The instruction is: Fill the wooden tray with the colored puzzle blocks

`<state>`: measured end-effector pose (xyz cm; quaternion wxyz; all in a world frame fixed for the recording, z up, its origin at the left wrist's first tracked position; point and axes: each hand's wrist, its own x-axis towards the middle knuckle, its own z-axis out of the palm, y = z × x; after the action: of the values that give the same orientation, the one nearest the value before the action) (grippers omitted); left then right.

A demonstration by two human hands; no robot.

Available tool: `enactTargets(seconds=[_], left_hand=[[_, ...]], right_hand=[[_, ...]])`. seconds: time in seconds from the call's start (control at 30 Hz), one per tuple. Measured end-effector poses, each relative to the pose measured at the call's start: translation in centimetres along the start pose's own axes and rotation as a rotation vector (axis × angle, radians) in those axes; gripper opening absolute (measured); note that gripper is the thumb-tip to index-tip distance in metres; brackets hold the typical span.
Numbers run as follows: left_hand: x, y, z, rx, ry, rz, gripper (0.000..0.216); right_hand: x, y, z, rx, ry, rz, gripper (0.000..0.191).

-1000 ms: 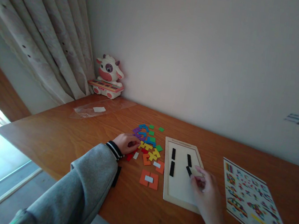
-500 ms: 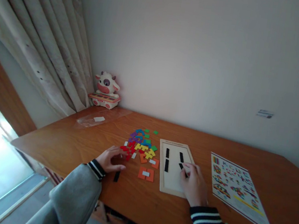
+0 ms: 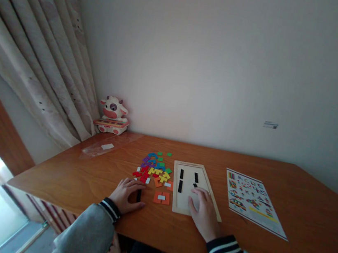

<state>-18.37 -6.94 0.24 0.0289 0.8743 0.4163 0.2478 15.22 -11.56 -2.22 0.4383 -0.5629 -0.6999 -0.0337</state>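
Note:
My left hand (image 3: 125, 196) rests on the table with thumb and fingers apart. Between them lies a black strip (image 3: 138, 196), close to the fingertips. My right hand (image 3: 205, 214) is over a pale wooden tray (image 3: 173, 204), its thumb and fingers spread. Under its index finger shows the end of a tilted black strip (image 3: 195, 185); the rest is hidden. Two black strips stand in line at the tray's left, the lower one (image 3: 180, 186) nearer me. Another black strip (image 3: 196, 178) lies at the upper right of the tray.
Red pieces (image 3: 144, 178), yellow pieces (image 3: 163, 178) and other coloured pieces lie left of the tray, with an orange pair (image 3: 161, 197) below. A printed pattern sheet (image 3: 254, 202) lies at right. A plastic bag (image 3: 91, 150) and cow toy (image 3: 113, 115) are at back left.
My left hand has moved over the loose black strip, away from the red pieces. My right hand's fingers have spread from a pinch at the tilted strip. The camera view has shifted.

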Motion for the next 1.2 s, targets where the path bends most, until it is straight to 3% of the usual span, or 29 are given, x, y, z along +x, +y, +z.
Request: enactTargets(seconds=[0.17,0.37,0.53,0.8,0.97,1.2], left_hand=[[1.9,2.3,1.2,0.014,-0.067,0.035,0.055],[2.5,2.3,1.7,0.015,-0.137,0.177,0.046],[3.5,1.5,2.2,-0.007,-0.139,0.211,0.048],[4.1,1.3,2.6,-0.099,-0.111,0.26,0.036],[5.0,1.4,2.3,-0.091,-0.13,0.296,0.043],[5.6,1.7,2.6,-0.183,-0.182,0.32,0.04]], right_hand=[[0.6,-3.6,0.5,0.081,-0.261,-0.24,0.031],[1.5,-6.5,2.7,0.092,-0.348,-0.184,0.036],[1.7,-6.0,2.8,0.119,-0.411,-0.128,0.033],[4.1,-4.6,1.5,0.196,-0.627,-0.116,0.038],[5.8,-3.9,1.8,0.326,-0.69,-0.086,0.052],[7.1,-2.1,2.6,0.706,-0.606,0.148,0.018]])
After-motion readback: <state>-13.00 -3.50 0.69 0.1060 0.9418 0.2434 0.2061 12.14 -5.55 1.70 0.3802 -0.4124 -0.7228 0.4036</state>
